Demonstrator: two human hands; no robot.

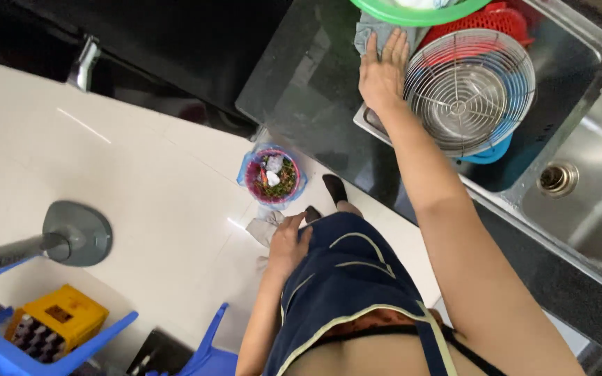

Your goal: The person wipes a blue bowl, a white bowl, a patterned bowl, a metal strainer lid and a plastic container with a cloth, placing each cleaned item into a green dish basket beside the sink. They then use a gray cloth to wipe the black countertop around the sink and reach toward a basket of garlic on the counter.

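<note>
Here, your right hand (382,69) lies flat near the top centre of the frame, fingers spread and resting on a grey cloth (374,29) at the edge of the dark counter (301,90). Just to its right, a round wire fan guard (469,92) lies in the steel sink (580,188), over a blue basin (490,152); the hand's outer edge sits just beside the guard's rim. A red basket (499,17) and a green bowl (412,14) lie above the guard at the top edge. The sink's drain (557,178) shows at right.

Your left hand (288,240) hangs at lower centre, fingers curled loosely against the hem of your dark blue shorts (346,278); whether it grips the fabric cannot be told. Beside it on the white floor (141,181) lies a crumpled grey rag (263,228), and above that stands a small bin (272,175) lined with a blue bag and holding scraps. A grey fan base (76,233) sits at left, with a yellow crate (56,322) and blue plastic chairs (203,351) in the lower left.
</note>
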